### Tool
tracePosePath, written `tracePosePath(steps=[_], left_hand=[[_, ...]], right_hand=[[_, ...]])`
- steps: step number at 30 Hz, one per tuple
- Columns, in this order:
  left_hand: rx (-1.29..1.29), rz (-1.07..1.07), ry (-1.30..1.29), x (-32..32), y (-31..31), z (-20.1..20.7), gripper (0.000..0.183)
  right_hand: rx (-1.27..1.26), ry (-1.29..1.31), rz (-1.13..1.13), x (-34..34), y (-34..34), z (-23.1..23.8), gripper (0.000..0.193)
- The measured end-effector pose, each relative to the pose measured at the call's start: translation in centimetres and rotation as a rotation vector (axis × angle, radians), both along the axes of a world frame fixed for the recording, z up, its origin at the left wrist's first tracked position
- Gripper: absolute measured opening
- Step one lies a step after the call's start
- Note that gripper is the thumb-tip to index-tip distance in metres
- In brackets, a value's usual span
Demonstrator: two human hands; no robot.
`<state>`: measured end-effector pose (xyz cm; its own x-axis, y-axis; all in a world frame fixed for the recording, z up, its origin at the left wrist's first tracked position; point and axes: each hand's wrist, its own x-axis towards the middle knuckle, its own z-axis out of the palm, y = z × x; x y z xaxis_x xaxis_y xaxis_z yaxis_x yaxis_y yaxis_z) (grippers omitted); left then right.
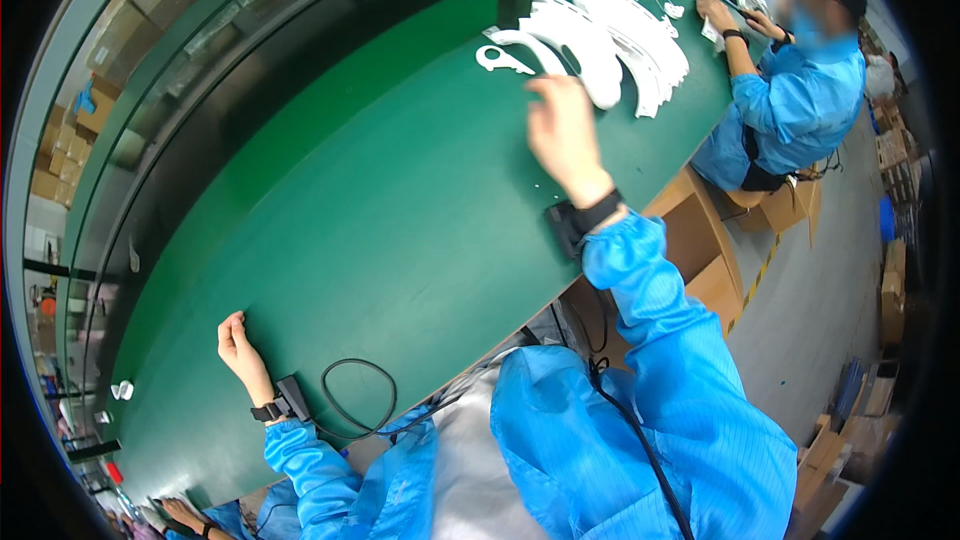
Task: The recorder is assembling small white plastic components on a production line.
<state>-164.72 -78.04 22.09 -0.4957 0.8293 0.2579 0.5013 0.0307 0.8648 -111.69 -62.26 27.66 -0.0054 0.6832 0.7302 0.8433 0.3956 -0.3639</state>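
White plastic parts [610, 35] are lying stacked on the green table [400, 220]; the right hand [562, 130], fingers loosely spread, is reaching just beside them, holding nothing. The left hand [238, 345], curled empty, is resting well apart.

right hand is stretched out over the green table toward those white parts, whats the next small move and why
Probably ease the right hand forward onto the nearest white curved part; its fingers look open and empty, just short of the stack.

Factory assembly line: long green workbench [380, 230], stacked white plastic parts [610, 35], gowned co-worker [800, 90].
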Motion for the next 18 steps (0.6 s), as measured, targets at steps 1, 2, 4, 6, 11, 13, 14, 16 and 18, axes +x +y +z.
tracePosePath(steps=[1, 2, 4, 6, 11, 13, 14, 16, 18], left_hand=[[-0.005, -0.009, 0.003, -0.4, -0.5, 0.0, 0.022], [-0.003, 0.005, 0.027, -1.0, -1.2, -0.1, 0.022], [0.002, 0.02, 0.055, -1.6, -2.5, -0.2, 0.022], [0.0, 0.032, 0.04, -2.1, -2.9, -0.8, 0.022], [-0.03, -0.009, 0.086, -0.5, -0.9, 0.4, 0.021], [-0.015, 0.019, 0.148, 0.8, -0.4, 0.0, 0.021], [0.019, 0.047, 0.203, 1.1, 0.2, 0.0, 0.021], [-0.008, -0.098, 0.331, 5.6, -0.7, 1.7, 0.021], [-0.065, -0.477, 0.545, 13.3, 0.1, 5.0, 0.026]], right_hand=[[-0.055, -0.022, 0.043, -1.9, 0.8, -0.1, 0.032], [-0.108, -0.04, 0.09, -3.8, 2.1, -0.3, 0.035], [-0.175, -0.141, -0.121, -6.0, 6.1, -1.8, 0.041], [-0.26, -0.184, -0.331, -6.3, 9.3, -4.0, 0.045], [-0.502, -0.234, -0.198, -4.7, 6.9, -2.5, 0.028], [-0.713, -0.305, -0.06, -5.4, 2.2, -0.2, 0.04], [-0.737, -0.32, 0.052, -5.9, 0.0, 0.6, 0.052], [-0.558, -0.242, 0.141, -7.7, -4.4, 1.9, 0.063], [-0.396, 0.015, 0.137, -6.6, -8.4, 3.3, 0.057]])
